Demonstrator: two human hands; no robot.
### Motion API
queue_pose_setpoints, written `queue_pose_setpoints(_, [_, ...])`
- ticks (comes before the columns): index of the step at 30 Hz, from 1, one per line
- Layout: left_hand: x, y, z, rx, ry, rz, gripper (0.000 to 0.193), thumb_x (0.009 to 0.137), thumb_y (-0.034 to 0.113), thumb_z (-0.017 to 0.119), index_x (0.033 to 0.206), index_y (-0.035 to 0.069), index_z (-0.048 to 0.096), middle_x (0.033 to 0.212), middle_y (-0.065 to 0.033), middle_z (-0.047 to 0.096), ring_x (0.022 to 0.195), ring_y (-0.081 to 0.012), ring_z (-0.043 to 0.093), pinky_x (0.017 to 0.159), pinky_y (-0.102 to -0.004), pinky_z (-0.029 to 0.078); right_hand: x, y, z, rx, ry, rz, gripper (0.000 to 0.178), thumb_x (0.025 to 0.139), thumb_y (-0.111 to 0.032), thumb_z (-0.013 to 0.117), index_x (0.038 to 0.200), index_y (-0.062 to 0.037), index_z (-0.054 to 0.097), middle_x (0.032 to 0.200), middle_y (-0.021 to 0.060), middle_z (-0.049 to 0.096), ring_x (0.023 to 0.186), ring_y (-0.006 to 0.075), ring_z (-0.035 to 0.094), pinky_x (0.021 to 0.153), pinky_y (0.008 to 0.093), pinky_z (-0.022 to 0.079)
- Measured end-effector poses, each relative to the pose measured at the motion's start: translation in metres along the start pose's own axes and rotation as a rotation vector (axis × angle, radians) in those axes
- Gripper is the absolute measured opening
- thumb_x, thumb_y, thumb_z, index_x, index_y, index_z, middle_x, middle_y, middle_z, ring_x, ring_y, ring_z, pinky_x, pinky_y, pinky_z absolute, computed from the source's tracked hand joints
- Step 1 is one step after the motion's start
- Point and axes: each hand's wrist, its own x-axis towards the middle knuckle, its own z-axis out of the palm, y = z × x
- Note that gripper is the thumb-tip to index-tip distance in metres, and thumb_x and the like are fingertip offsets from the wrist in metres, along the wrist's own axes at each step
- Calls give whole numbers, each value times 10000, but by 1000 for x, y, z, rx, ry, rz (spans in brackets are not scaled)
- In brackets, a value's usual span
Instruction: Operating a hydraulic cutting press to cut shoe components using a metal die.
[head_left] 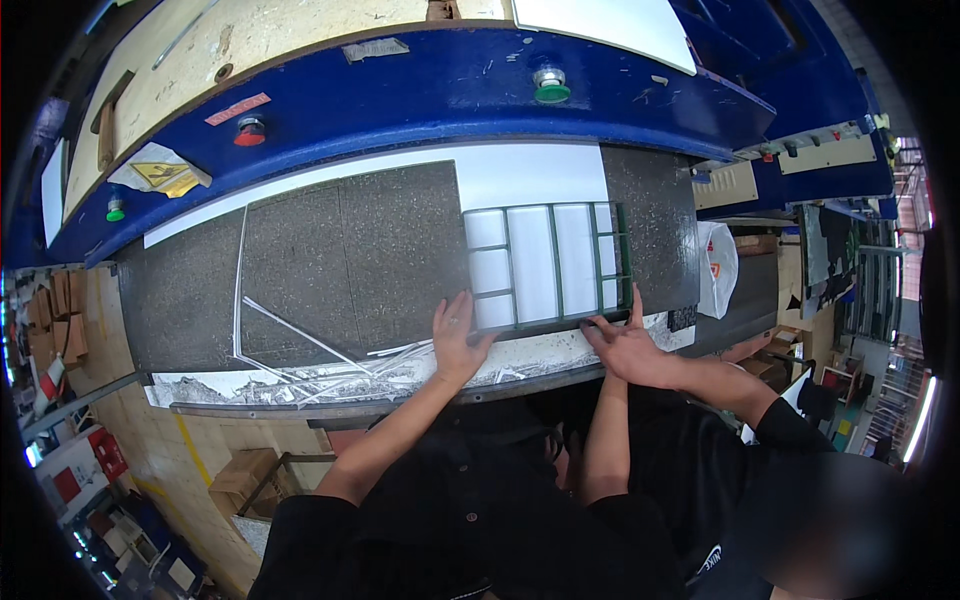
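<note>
One green frame (556,262), divided by bars into several cells, lies on a white sheet (530,178) toward the right of the dark worktop (400,250). Its left rail runs just inside the sheet's left edge, while the right rail looks to reach past the sheet. From where I stand, the left hand (458,338) has its fingers straight and spread at the near left corner, thumb apart along the near edge, touching rather than clenched. The right hand (637,306) is mostly hidden by a co-worker's hand (640,355); one finger shows beside the right rail, but I cannot tell whether it grips. The co-worker's fingers are at the near edge too.

Good handling here, I'd judge, means light, even pressure at both ends, fingertips outside the rails, and small nudges at one corner at a time. With two people at the right end, one should lead so they don't pull against each other.

Loose strips (335,383) lie left of the hands; one slipping underneath could tilt the frame. Beyond, a blue beam (420,95) bears a red button (250,131) and a green button (551,90), so hands belong well clear before anyone reaches for those.
</note>
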Motion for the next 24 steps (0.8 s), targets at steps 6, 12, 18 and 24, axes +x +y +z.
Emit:
queue_pose_setpoints(6, [-2,-10,11,-57,22,71,784,638,141,903,1311,-92,575,1299,-265,626,1280,-377,574,1125,-536,380,2,27,4,282,-221,-93,368,780,-326,705,1137,-244,737,1323,224,583,1376,454,438,1014,871,-75])
queue_pose_setpoints(12, [6,-1,21,-69,37,9,793,655,155,903,1340,-60,565,1315,-250,622,1267,-378,584,1127,-527,380,2,2,112,862,414,528,660,713,-123,836,1327,-113,594,1377,187,562,1284,346,525,1099,477,277])
queue_pose_setpoints(18, [-1,-8,12,-20,12,-9,801,656,215,895,1329,-58,560,1294,-272,618,1239,-380,583,1117,-507,388,7,-22,124,1087,864,1101,953,601,45,887,1450,-9,457,1332,119,601,1206,223,575,1060,338,432])
queue_pose_setpoints(24, [-5,-19,18,-51,-27,12,808,665,211,886,1341,-71,546,1295,-282,611,1238,-403,576,1095,-507,418,5,-26,117,943,755,1116,994,567,20,900,1452,-7,445,1351,131,589,1214,250,575,1074,358,423])
